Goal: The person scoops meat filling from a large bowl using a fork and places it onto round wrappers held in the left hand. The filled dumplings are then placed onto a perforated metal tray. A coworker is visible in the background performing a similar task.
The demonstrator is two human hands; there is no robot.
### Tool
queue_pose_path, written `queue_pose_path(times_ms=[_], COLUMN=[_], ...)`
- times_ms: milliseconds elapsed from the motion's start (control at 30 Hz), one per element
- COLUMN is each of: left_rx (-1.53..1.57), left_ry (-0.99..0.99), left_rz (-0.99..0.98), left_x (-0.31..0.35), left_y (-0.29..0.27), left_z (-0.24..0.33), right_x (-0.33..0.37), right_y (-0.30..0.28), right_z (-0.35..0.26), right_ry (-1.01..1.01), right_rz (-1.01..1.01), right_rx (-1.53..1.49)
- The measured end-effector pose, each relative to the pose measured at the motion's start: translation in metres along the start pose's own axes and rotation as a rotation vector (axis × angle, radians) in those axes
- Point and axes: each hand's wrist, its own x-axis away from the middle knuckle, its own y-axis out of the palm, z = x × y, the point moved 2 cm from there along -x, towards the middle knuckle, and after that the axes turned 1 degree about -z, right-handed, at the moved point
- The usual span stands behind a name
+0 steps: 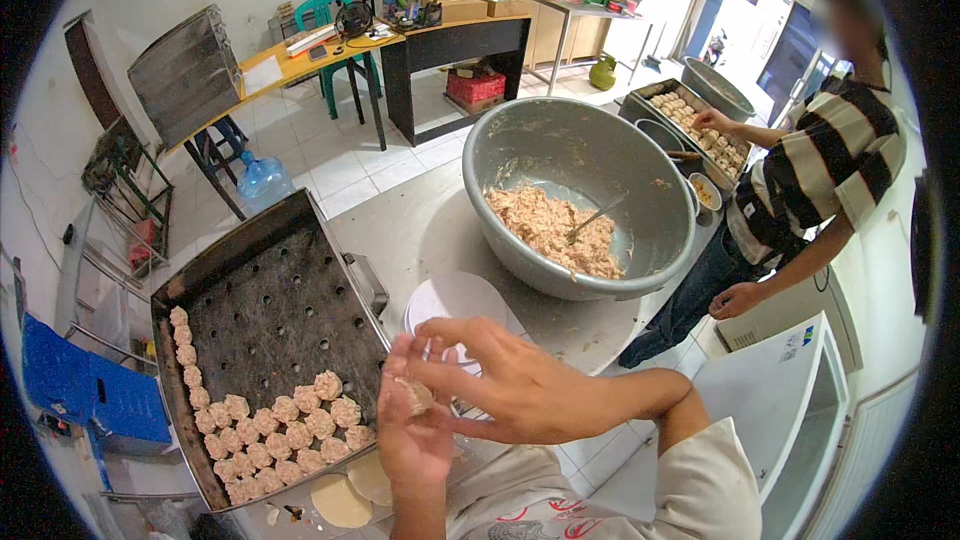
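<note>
My left hand (412,450) is raised beside the tray, cupped around a small dumpling (415,397). Curved over it from the right is my right hand (510,380), its fingers closing on the dumpling from above; they hide part of it. To the left, a dark metal tray (280,310) with round holes carries several rows of filled dumplings (260,422) along its left and near sides. Round pale wrappers (340,502) lie by the tray's near edge, below my left hand. Beyond my hands is a stack of white round sheets (450,302).
A large grey basin (480,220) of minced filling (550,225), with a utensil in it, stands on the table (400,215). At right a co-worker in a striped shirt (820,160) reaches into another dumpling tray (740,175). A white cabinet (770,400) stands near my right elbow.
</note>
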Motion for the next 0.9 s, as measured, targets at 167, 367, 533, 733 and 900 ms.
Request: queue_pose_path(times_ms=[167,367,533,733,900], left_rx=[0.048,-0.637,-1.563,-1.877,-1.725], left_ry=[0.251,0.501,0.033,-0.08,-0.031], left_rz=[-0.097,-0.228,-0.16,-0.121,-0.054], left_x=[-0.005,0.063,0.109,0.102,0.108], left_y=[0.011,-0.027,-0.067,-0.092,-0.107], left_z=[0.003,0.077,0.103,0.093,0.089], right_x=[-0.014,-0.03,-0.017,-0.033,-0.102], right_y=[0.02,0.032,0.041,0.051,0.039], right_z=[0.015,0.075,0.093,0.099,0.061], right_ry=[0.241,0.272,0.317,0.393,0.426], right_rz=[-0.299,-0.42,-0.437,-0.621,-0.392], right_rx=[-0.336,0.177,0.252,0.145,-0.15])
